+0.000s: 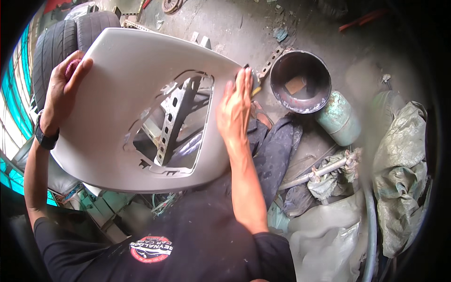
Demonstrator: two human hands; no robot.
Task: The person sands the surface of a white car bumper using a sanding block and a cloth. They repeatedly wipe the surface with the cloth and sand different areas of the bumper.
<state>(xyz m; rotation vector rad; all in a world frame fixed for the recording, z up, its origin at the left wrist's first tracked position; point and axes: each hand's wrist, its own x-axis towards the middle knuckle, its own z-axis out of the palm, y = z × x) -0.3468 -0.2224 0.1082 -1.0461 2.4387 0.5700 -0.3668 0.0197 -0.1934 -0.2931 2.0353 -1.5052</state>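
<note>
A pale grey moulded car body panel with a large four-sided cutout lies tilted in front of me, over a perforated metal stand. My left hand is at its left edge, the fingers closed round a bunched pink cloth; a dark watch is on that wrist. At the far right edge, my right hand lies along the panel with straight fingers pressed together. A small dark pad shows at those fingertips, mostly hidden by them.
A black bucket with a tan piece inside stands to the right, beside a worn green metal cylinder. Tyres stand at the far left. Grey sheeting and a hose lie at the right.
</note>
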